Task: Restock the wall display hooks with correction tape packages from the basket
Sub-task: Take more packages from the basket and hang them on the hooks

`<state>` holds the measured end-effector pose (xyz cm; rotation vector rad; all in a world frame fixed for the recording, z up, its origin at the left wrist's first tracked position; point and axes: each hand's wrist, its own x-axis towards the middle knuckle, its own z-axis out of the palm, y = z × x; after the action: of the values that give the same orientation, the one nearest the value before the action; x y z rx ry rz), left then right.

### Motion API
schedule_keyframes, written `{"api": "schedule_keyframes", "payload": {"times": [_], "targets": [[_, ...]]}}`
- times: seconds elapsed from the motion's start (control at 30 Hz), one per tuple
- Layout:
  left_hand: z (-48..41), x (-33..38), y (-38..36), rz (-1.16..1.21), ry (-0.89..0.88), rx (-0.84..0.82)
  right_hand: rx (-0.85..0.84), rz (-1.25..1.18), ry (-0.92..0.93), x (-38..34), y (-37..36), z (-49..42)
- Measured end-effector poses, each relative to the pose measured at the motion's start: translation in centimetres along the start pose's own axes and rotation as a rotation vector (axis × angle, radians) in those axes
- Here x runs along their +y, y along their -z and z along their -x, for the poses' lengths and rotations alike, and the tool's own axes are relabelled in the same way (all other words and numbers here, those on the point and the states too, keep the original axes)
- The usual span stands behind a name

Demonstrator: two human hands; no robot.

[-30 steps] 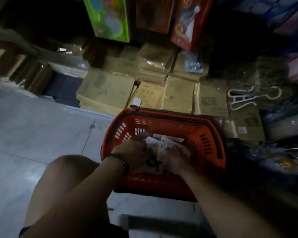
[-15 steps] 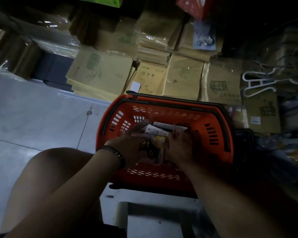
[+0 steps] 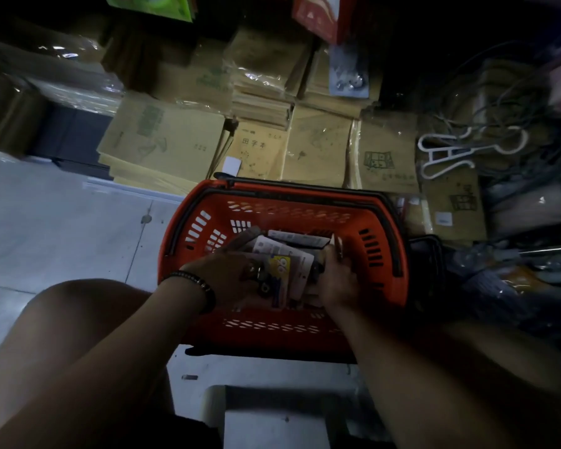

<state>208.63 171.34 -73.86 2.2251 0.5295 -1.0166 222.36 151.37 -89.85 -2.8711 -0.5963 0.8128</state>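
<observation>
The only print that can be read is 田字本, in dark characters on the cover of a tan exercise book. It lies past the far rim of the basket, straight beyond the packages gripped between the left hand and the right hand. Beyond the grip and to its right, a second book carries a green grid figure with a line of characters under it, too blurred to read. The front package in the grip shows a yellow cartoon figure; its lettering is too small to tell.
</observation>
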Motion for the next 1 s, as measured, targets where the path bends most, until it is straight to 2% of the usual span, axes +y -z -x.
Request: {"api": "schedule_keyframes", "payload": {"times": [0.17, 0.27, 0.37, 0.4, 0.5, 0.53, 0.57, 0.67, 0.77, 0.83, 0.93, 1.0], "targets": [[0.7, 0.2, 0.6, 0.004, 0.029, -0.048, 0.073, -0.148, -0.025, -1.3, 2.6, 2.6], [1.3, 0.0, -0.1, 0.016, -0.007, -0.029, 0.144, -0.38, 0.013, -2.9, 4.6, 5.0], [2.0, 0.5, -1.3, 0.127, -0.007, 0.006, 0.242, -0.656, 0.065, -4.5, 6.8, 7.9], [2.1, 0.4, -2.0, 0.232, 0.029, 0.019, 0.282, -0.752, 0.086, -5.0, 7.6, 9.0], [4.1, 1.0, -2.5, 0.842, 0.123, -0.017, 0.355, -1.028, 0.133, -6.5, 9.2, 11.9], [5.5, 2.0, -2.3, 0.911, 0.049, 0.041, 0.359, -1.127, 0.125, -6.9, 9.7, 12.8], [6.8, 2.6, -2.3, 1.067, 0.054, 0.085, 0.359, -1.219, 0.121, -7.5, 10.4, 13.9], [9.8, 5.2, -2.8, 1.517, 0.004, 0.105, 0.359, -1.4, 0.157, -8.8, 12.8, 17.4], [12.0, 7.1, -2.1, 1.721, -0.168, 0.31, 0.351, -1.411, 0.251, -9.7, 14.7, 20.0], [13.4, 7.8, -1.2, 1.739, -0.286, 0.431, 0.332, -1.318, 0.32, -10.1, 16.3, 21.2], [15.9, 8.1, 0.9, 1.725, -0.347, 0.532, 0.306, -1.094, 0.412, -9.8, 19.7, 22.4], [17.8, 8.1, 3.0, 1.702, -0.371, 0.601, 0.327, -0.836, 0.48, -9.3, 23.2, 23.1]]}}
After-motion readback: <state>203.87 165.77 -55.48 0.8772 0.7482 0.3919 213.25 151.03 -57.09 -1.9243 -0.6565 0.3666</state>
